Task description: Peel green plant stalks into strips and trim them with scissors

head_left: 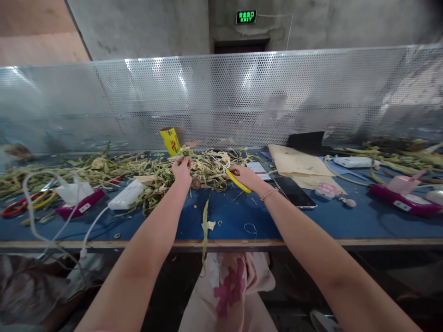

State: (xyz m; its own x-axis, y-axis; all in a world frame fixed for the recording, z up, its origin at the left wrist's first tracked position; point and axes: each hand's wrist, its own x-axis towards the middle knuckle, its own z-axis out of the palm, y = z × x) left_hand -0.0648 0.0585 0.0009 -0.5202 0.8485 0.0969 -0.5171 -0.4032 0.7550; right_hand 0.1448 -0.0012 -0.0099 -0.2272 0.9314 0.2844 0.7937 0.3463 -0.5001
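My right hand (244, 176) is closed around yellow-handled scissors (239, 181). Their blades point up and left over a heap of dried, pale green plant stalks and leaves (211, 170). My left hand (182, 168) is at the heap's middle, thumb and fingers pinched together. A small pale green plant piece (187, 151) shows at its fingertips, partly hidden by them. Just beyond that hand a yellow cardboard tube (170, 140) leans by the metal screen. One long dry leaf (205, 226) hangs over the table's front edge.
Left lie a white power bank (126, 194) with a cable, a purple power strip (81, 203) and red-handled scissors (20, 206). To the right are a black phone (294, 191), a brown envelope (297, 161), a pink case (326, 189) and another purple strip (403, 200). A perforated screen (214, 92) stands behind.
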